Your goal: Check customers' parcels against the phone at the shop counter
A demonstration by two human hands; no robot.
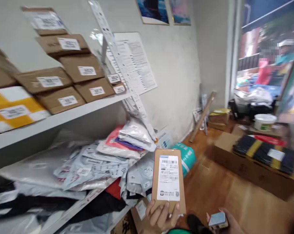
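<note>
Gripping: it's my left hand point(162, 216) on the flat cardboard parcel point(168, 182), fingers curled over its bottom edge, and there it is, held up low in the middle of my view, labelled face towards me.
Printed label: white label point(167, 170) on the front, barcode across the top, a square code down in the lower right corner, the small print too blurred to read.
Right hand: down at the bottom edge, well apart from the left, my right hand point(231, 224) is closed round a small device point(218, 219) with a pale blue top; what kind, I can't tell.
Upper shelf: on the white shelf point(64, 118), brown boxes point(70, 66) stacked up, stickers showing, with a yellow-and-white box point(15, 102) at the left.
Lower shelf: mailing bags point(88, 165) in a grey and white heap, bits of pink and purple among them near the metal post point(109, 34).
Beyond the parcel: a teal package point(187, 156) peeks out just past its upper right side.
Wooden floor: over to the right, a long cardboard box point(225, 162) carries a black package point(261, 151) banded in yellow; a white tub point(265, 123) sits farther back.
Wall: two framed pictures point(153, 11) up top.
</note>
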